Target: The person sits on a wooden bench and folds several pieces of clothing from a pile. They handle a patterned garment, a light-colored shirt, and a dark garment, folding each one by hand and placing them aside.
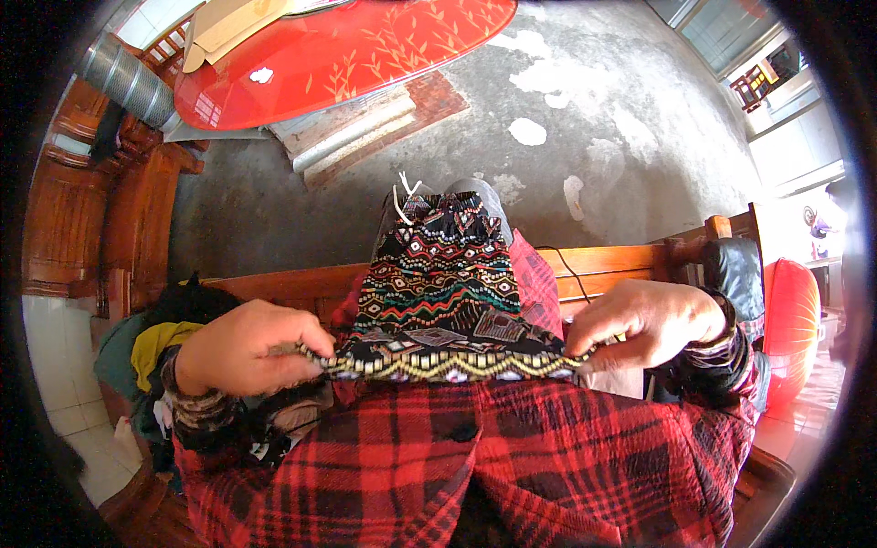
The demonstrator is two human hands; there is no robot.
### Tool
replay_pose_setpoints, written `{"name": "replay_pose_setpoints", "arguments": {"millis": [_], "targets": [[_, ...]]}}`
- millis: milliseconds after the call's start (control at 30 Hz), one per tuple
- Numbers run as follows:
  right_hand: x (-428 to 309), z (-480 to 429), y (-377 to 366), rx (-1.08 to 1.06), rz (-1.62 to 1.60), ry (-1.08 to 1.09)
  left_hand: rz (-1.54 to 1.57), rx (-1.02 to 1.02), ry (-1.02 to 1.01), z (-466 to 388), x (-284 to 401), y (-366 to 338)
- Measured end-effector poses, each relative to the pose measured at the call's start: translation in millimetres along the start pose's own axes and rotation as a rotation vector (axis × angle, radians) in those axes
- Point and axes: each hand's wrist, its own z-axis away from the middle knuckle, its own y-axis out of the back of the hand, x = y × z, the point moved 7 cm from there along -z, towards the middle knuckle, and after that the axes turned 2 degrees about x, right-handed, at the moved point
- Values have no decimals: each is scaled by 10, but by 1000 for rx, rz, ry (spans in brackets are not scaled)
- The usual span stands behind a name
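Observation:
A patterned fabric garment [445,288], black with multicoloured zigzags and diamonds, lies lengthwise over my lap, its gathered end with white drawstrings [404,198] at my knees. My left hand [257,349] pinches the left corner of its near edge between thumb and fingers. At the right corner of that edge, my right hand [637,329] grips the cloth the same way. The edge is stretched nearly straight between both hands, just in front of my red and black plaid shirt [411,452]. Whether the garment is a pair of trousers or something else, I cannot tell.
I sit on a wooden bench [603,264]. Piled clothes [147,356] lie at my left. Ahead stands a red oval table [329,61] with a cardboard piece [233,27] on it. A metal duct-like cylinder [130,82] is beside it. A red balloon-like object [791,329] is at the right.

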Motion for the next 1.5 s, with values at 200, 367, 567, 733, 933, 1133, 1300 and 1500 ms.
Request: {"name": "replay_pose_setpoints", "arguments": {"millis": [200,367,567,733,933,1133,1300,1500], "targets": [[127,-133,361,202,67,-85,-125,248,2,-253,-122,282],[443,-251,1007,464,32,-249,-91,571,18,-611,-425,835],[1178,-679,1988,745,410,-255,-280,897,20,-1400,-1013,1469],[1954,-1109,1894,703,649,-276,-571,722,-155,-2150,-1423,809],[1982,-1402,717,588,649,138,-622,449,-5,-2071,-1775,-147],[1963,-1574,274,547,901,-93,-646,528,-15,-1929,-1548,-203],[1994,-1560,153,629,1064,-141,-775,506,-73,-1900,-1468,-373],[2100,-1435,146,665,1020,-162,-813,549,-103,-1914,-1564,-358]]}}
